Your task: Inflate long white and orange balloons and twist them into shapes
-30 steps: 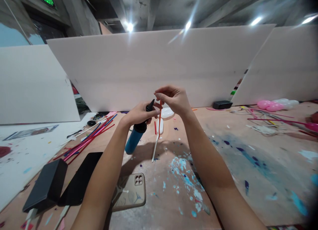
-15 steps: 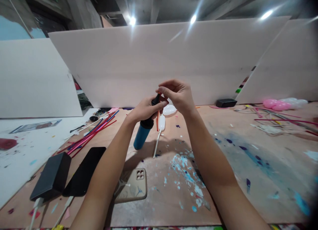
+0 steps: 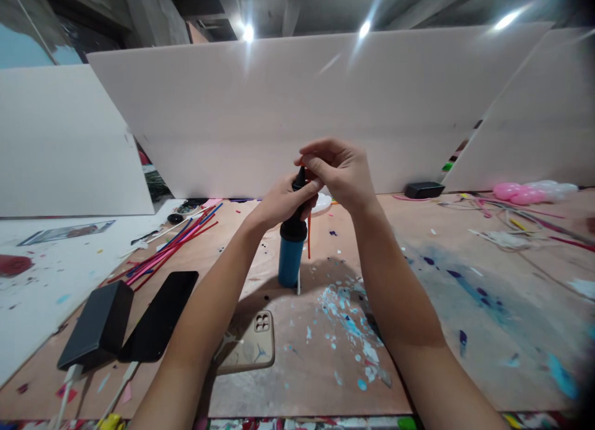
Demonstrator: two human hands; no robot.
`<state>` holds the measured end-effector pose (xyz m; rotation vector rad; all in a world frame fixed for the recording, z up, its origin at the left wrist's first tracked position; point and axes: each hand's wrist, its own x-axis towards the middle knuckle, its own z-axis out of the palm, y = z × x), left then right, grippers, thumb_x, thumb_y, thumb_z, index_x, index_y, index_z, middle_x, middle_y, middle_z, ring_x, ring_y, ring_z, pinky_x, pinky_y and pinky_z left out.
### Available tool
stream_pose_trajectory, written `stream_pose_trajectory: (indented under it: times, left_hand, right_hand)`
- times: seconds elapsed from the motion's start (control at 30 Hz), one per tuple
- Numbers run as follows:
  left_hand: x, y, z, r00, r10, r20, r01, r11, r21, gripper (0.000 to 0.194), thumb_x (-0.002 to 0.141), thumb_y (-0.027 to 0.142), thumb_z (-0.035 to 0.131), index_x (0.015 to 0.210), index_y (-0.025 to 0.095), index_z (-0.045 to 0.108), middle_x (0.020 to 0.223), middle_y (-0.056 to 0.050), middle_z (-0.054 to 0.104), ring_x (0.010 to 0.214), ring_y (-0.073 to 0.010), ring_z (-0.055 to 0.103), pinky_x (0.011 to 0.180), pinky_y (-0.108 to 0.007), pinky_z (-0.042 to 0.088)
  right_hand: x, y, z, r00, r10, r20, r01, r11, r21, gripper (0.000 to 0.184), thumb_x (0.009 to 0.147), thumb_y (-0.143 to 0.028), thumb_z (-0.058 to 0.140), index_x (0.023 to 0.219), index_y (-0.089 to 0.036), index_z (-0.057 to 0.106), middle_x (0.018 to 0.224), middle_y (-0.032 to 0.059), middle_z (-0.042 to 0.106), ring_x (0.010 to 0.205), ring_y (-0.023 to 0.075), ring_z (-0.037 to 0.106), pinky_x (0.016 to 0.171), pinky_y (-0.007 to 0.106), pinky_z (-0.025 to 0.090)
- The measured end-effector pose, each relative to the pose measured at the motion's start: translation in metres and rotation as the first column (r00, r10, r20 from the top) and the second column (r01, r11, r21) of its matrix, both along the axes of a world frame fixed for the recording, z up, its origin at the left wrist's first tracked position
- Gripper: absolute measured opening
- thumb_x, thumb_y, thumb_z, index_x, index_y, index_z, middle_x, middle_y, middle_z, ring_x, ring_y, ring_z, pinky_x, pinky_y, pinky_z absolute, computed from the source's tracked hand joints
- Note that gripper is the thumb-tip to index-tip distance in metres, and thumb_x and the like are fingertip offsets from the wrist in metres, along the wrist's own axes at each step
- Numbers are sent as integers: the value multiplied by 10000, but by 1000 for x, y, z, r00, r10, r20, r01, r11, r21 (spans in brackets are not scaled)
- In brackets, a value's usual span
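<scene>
My left hand is wrapped round the black upper part of a blue balloon pump, which stands nearly upright above the table. The pump's black nozzle points up. At its tip, my right hand pinches an orange uninflated balloon, whose long thin end hangs down beside the pump. Fingers partly hide where balloon and nozzle meet. Behind the hands lies a white inflated balloon, partly covered by them.
On the left lie a bundle of long uninflated balloons, a black phone, a dark box with a cable, and a tan phone case. To the right are pink balloons and a small black box. White boards stand behind.
The pump has swung from a leftward tilt to nearly upright and moved a little right. Both hands have shifted slightly right, still holding the pump and the orange balloon.
</scene>
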<state>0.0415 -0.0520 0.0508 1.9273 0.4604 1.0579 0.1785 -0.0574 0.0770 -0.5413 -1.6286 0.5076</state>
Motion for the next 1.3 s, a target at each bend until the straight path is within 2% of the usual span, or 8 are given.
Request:
stream_pose_trajectory:
  times: [0.2, 0.33, 0.43, 0.57, 0.7, 0.8, 1.17, 1.3]
  left_hand:
    - [-19, 1, 11, 983, 91, -162, -81, 995, 66, 312, 854, 446, 636, 911, 143, 586, 792, -29, 632, 687, -106, 608, 647, -223, 489]
    - [-41, -2, 23, 965, 256, -54, -247, 960, 131, 382, 808, 436, 685, 1068, 159, 644, 881, -41, 676, 729, -114, 621, 667, -223, 508]
    - [-49, -5, 29, 894, 426, 140, -448, 863, 234, 300, 776, 393, 725, 948, 152, 674, 804, -24, 673, 658, -95, 606, 636, -215, 503]
    - [-47, -11, 30, 836, 482, 262, -548, 714, 436, 140, 776, 278, 729, 863, 181, 679, 843, -14, 690, 765, -106, 635, 712, -226, 504]
    - [-44, -17, 30, 800, 550, 240, -567, 561, 603, 84, 788, 207, 706, 870, 201, 691, 887, -14, 702, 837, -129, 624, 762, -256, 487]
    - [-46, -19, 31, 782, 579, 233, -561, 489, 667, 101, 787, 188, 703, 884, 215, 696, 891, -11, 707, 869, -145, 607, 782, -270, 479]
    - [-49, -16, 30, 756, 611, 235, -532, 365, 764, 109, 804, 169, 657, 893, 223, 686, 857, -13, 700, 865, -167, 587, 844, -315, 473]
    - [-51, -14, 30, 767, 588, 256, -490, 281, 825, 129, 801, 136, 638, 888, 225, 673, 845, -10, 692, 844, -171, 587, 839, -333, 473]
  right_hand:
    - [0, -1, 1, 1000, 0, 29, 1, 1000, -8, 177, 794, -335, 680, 896, -190, 690, 802, 16, 705, 797, 161, 693, 699, 289, 560]
    - [1, -3, 2, 997, -57, 61, 54, 998, 43, 177, 807, -338, 676, 913, -196, 684, 806, 8, 708, 803, 157, 688, 752, 305, 545]
    - [-1, -3, 1, 996, -40, 74, 38, 999, 38, 233, 828, -380, 667, 977, -201, 667, 838, 11, 710, 850, 164, 691, 793, 315, 541]
    - [-8, -5, -2, 997, 15, 77, -17, 1000, 20, 301, 838, -435, 663, 1032, -205, 648, 888, 27, 698, 908, 173, 689, 799, 307, 543]
    - [-12, -6, -3, 997, 44, 67, -45, 999, 12, 331, 834, -467, 666, 1057, -223, 637, 913, 29, 689, 926, 180, 685, 804, 313, 554]
    - [-14, -7, -4, 996, 78, 48, -79, 997, 12, 338, 832, -469, 670, 1054, -219, 628, 893, 31, 692, 921, 184, 690, 826, 325, 558]
    - [-15, -7, -4, 994, 102, 26, -101, 995, -3, 343, 812, -475, 694, 1014, -208, 619, 905, 33, 699, 919, 183, 706, 869, 329, 563]
    - [-16, -5, -4, 995, 94, 25, -95, 995, 26, 326, 817, -458, 691, 999, -196, 620, 877, 30, 701, 875, 171, 707, 814, 312, 573]
